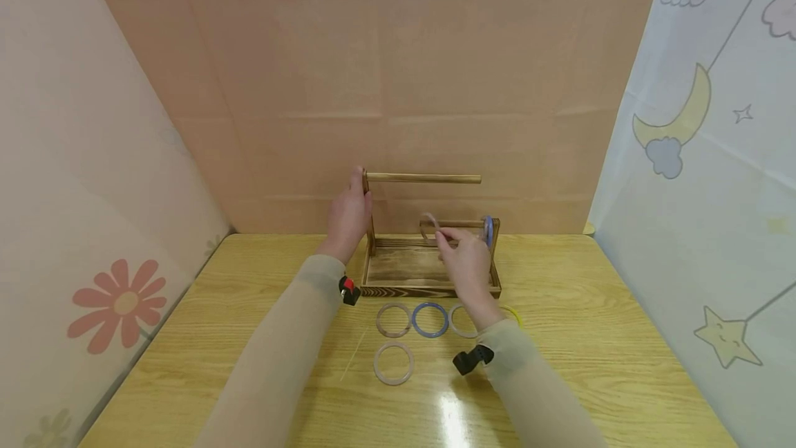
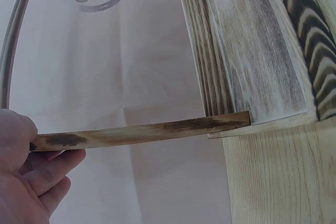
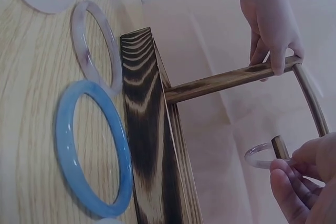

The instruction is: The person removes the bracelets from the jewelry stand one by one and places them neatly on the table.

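Head view: right hand (image 1: pixel 465 258) pinches clear bangle (image 1: pixel 428 228) beside wooden rack (image 1: pixel 429 275).

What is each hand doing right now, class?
Left hand: grips the wooden stand's upright post.
Right hand: pinches a clear bangle at the lower rod.
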{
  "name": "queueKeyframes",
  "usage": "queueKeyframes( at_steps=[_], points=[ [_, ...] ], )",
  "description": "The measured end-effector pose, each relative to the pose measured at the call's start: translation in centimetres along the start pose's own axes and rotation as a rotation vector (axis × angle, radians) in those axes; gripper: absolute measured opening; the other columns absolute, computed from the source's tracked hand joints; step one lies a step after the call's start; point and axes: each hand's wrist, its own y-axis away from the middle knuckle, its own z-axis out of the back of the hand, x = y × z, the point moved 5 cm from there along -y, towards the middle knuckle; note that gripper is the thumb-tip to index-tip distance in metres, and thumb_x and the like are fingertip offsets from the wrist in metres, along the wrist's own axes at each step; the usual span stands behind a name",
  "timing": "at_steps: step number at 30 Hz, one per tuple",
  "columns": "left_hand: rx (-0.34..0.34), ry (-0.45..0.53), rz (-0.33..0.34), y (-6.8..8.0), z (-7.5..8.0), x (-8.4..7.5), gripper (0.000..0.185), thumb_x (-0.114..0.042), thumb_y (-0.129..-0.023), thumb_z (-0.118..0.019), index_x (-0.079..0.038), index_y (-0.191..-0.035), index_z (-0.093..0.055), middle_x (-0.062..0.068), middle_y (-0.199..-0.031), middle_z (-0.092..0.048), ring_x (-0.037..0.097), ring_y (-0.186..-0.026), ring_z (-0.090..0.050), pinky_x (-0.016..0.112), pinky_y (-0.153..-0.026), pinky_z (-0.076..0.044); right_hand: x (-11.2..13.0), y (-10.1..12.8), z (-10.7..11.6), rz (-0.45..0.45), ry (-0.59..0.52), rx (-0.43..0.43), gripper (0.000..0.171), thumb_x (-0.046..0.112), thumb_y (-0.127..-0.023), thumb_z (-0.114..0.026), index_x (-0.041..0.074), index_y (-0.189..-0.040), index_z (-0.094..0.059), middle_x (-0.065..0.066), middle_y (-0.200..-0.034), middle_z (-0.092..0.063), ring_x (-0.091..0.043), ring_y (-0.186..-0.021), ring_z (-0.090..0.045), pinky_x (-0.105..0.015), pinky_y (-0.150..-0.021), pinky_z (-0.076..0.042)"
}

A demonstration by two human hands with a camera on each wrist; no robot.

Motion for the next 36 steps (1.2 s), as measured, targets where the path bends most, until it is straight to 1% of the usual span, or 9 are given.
queueKeyframes(
  at_steps=[3,8,16,19,26,29,32,34,36],
  points=[
    [0.002,-0.005,0.001,-0.1,-0.1,0.1,0.055,-0.020,-0.117,-0.058,-0.008,-0.164,-0.031,0.012,-0.078,-0.064,0.028,-0.060,-0.058,0.043,-0.056,-0.048,0.2,0.1,-0.3,-0.009,0.006,0.007,0.020,0.021,-0.107,-0.077,0.006,-0.117,-0.086,-0.012,-0.100,-0.083,-0.017,-0.061,-0.076,-0.027,-0.044,-0.045],
    [-0.002,-0.002,-0.003,-0.2,-0.3,0.2,0.056,-0.020,-0.117,-0.059,-0.007,-0.164,-0.032,0.010,-0.075,-0.061,0.027,-0.058,-0.055,0.042,-0.055,-0.045,0.5,0.3,-0.5,-0.018,-0.007,0.019,0.020,0.021,-0.106,-0.078,0.007,-0.117,-0.086,-0.014,-0.100,-0.083,-0.017,-0.059,-0.075,-0.026,-0.042,-0.044],
    [-0.005,0.018,-0.011,-0.3,-0.3,0.1,0.055,-0.019,-0.117,-0.059,-0.006,-0.163,-0.033,0.013,-0.081,-0.066,0.028,-0.060,-0.058,0.043,-0.056,-0.049,0.6,0.6,-0.7,-0.009,-0.012,0.022,0.019,0.019,-0.106,-0.077,0.006,-0.117,-0.086,-0.014,-0.105,-0.083,-0.017,-0.060,-0.076,-0.025,-0.042,-0.044],
    [-0.005,0.029,-0.010,-0.3,-0.3,0.2,0.055,-0.019,-0.117,-0.059,-0.005,-0.163,-0.033,0.014,-0.082,-0.066,0.028,-0.059,-0.058,0.043,-0.056,-0.049,0.7,0.7,-0.6,-0.008,-0.011,0.028,0.020,0.020,-0.107,-0.076,0.007,-0.117,-0.086,-0.013,-0.104,-0.083,-0.017,-0.059,-0.076,-0.026,-0.041,-0.044],
    [0.009,0.029,0.000,-0.6,-0.5,0.4,0.054,-0.020,-0.118,-0.058,-0.008,-0.164,-0.031,0.011,-0.076,-0.061,0.026,-0.056,-0.054,0.040,-0.053,-0.043,0.8,1.2,-0.1,-0.031,-0.013,0.063,0.021,0.025,-0.108,-0.075,0.010,-0.117,-0.087,-0.006,-0.101,-0.084,-0.013,-0.061,-0.075,-0.029,-0.041,-0.043],
    [0.011,0.022,-0.002,-0.7,-0.5,0.5,0.055,-0.021,-0.118,-0.057,-0.008,-0.165,-0.031,0.010,-0.074,-0.059,0.026,-0.056,-0.052,0.040,-0.053,-0.041,0.9,1.4,0.3,-0.041,-0.023,0.074,0.022,0.027,-0.108,-0.074,0.012,-0.117,-0.087,-0.003,-0.101,-0.083,-0.017,-0.062,-0.075,-0.030,-0.041,-0.042],
    [0.009,0.023,-0.007,-0.9,-0.5,0.5,0.055,-0.021,-0.118,-0.057,-0.008,-0.164,-0.031,0.010,-0.075,-0.058,0.025,-0.056,-0.052,0.039,-0.053,-0.041,0.9,1.6,0.7,-0.045,-0.034,0.087,0.024,0.028,-0.109,-0.073,0.012,-0.118,-0.087,-0.003,-0.100,-0.083,-0.023,-0.064,-0.076,-0.029,-0.042,-0.042],
    [0.007,0.029,-0.009,-1.0,-0.5,0.5,0.055,-0.020,-0.117,-0.058,-0.007,-0.164,-0.031,0.010,-0.075,-0.057,0.025,-0.056,-0.052,0.039,-0.053,-0.041,0.9,1.7,1.0,-0.055,-0.041,0.103,0.024,0.030,-0.109,-0.073,0.012,-0.118,-0.087,-0.003,-0.101,-0.083,-0.027,-0.066,-0.077,-0.030,-0.044,-0.044],
    [0.007,0.034,-0.008,-1.0,-0.6,0.5,0.055,-0.019,-0.117,-0.059,-0.007,-0.163,-0.032,0.010,-0.075,-0.057,0.025,-0.057,-0.052,0.039,-0.053,-0.041,0.9,1.9,1.3,-0.070,-0.043,0.124,0.024,0.030,-0.109,-0.073,0.012,-0.117,-0.087,-0.003,-0.102,-0.083,-0.027,-0.066,-0.076,-0.030,-0.045,-0.046]
  ],
)
